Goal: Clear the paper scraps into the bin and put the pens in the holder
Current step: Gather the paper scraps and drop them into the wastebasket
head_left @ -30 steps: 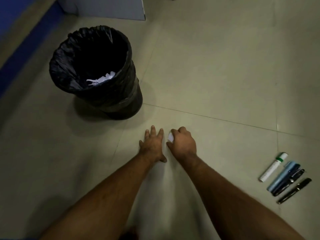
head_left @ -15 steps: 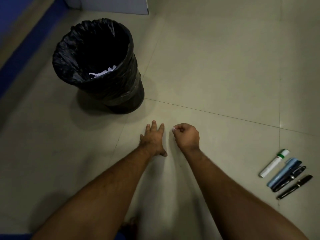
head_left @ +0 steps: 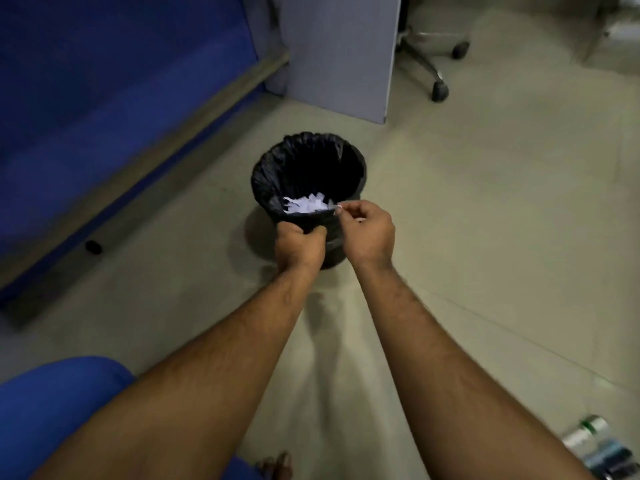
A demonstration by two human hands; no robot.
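A black-lined bin (head_left: 273, 168) stands on the floor ahead, with white paper scraps (head_left: 306, 205) lying inside. My left hand (head_left: 299, 247) grips the near rim of the bin's liner. My right hand (head_left: 367, 230) is at the rim just to the right, its fingers pinched on a small white paper scrap (head_left: 338, 207) over the bin's edge. The pens (head_left: 604, 452) lie blurred on the floor at the bottom right corner, among them a white marker with a green band (head_left: 585, 433). No holder is in view.
A blue wall panel with a wooden skirting (head_left: 156, 147) runs along the left. A grey partition (head_left: 337, 53) stands behind the bin, with an office chair base (head_left: 429, 60) to its right. My blue-clad knee (head_left: 52, 403) is at the bottom left.
Both hands have lifted from the floor and moved up to the bin. The left now grips the rim; the right carries the scrap to the bin's edge. The view tilted upward.
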